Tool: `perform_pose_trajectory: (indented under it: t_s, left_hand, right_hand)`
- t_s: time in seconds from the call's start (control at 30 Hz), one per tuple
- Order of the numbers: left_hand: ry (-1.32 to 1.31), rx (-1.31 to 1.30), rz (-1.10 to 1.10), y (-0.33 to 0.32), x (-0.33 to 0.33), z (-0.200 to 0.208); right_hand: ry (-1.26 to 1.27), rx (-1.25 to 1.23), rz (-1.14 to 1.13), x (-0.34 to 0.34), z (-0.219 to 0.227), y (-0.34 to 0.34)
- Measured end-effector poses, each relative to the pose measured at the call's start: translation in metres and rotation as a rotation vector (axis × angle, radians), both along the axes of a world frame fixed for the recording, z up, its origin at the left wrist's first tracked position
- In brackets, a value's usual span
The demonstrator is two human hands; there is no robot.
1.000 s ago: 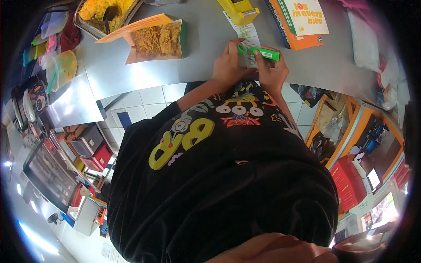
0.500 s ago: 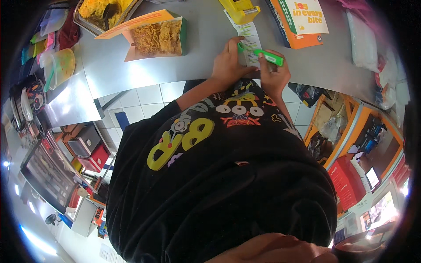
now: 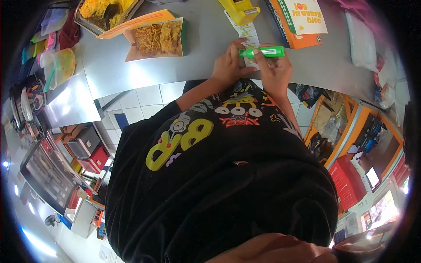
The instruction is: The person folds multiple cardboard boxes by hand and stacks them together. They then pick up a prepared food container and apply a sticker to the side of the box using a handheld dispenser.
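Note:
A green highlighter [image 3: 272, 51] lies almost level in my right hand [image 3: 277, 70], with thumb and fingers closed on its barrel. Its front end meets the small green cap [image 3: 241, 52] pinched in my left hand [image 3: 228, 65]; whether the cap is seated cannot be made out. Beneath both hands a long printed paper slip [image 3: 248, 32] lies on the metal counter, partly covered by my fingers. The slip's far end goes under a yellow plastic holder [image 3: 242, 12].
An open carton [image 3: 184, 39] with noodles and fried chicken stands left of my hands. Behind it is a foil tray [image 3: 79, 19] of yellow food with a dark utensil. At right are an orange box [image 3: 302, 41] and clear plastic packs [image 3: 363, 41]. A plastic tub [image 3: 66, 63] stands far left.
The highlighter has swung from a slant to nearly level, and its front end has moved left to the cap. My left hand has hardly moved.

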State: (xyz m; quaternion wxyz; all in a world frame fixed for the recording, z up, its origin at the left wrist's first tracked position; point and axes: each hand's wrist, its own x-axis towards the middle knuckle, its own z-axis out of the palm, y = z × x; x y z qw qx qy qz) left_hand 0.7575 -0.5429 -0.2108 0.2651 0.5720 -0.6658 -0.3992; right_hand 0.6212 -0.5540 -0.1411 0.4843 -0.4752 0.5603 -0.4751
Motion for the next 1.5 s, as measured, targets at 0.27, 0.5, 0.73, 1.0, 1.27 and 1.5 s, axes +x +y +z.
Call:
perform_pose_trajectory:
  t_s: [0.27,0.5,0.73,1.0,1.27,1.5]
  left_hand:
    - [0.051,-0.012,-0.030,0.002,0.002,-0.008]
    - [-0.164,-0.207,0.012,0.007,0.000,-0.014]
    - [-0.308,0.025,0.040,0.004,0.010,0.025]
    - [-0.284,-0.032,0.021,0.002,0.019,0.010]
    - [0.031,-0.087,0.100,0.027,0.084,0.049]
    - [-0.265,-0.533,1.164,-0.015,0.172,0.057]
  right_hand:
    - [0.237,-0.265,0.069,0.002,-0.006,0.002]
    - [0.469,-0.263,0.130,0.013,-0.019,0.013]
    - [0.559,-0.307,0.172,0.021,-0.033,0.020]
    - [0.590,-0.300,0.113,0.027,-0.034,0.022]
    - [0.090,-0.241,-0.117,0.040,-0.020,-0.009]
    - [0.435,-0.500,0.057,0.134,0.040,-0.133]
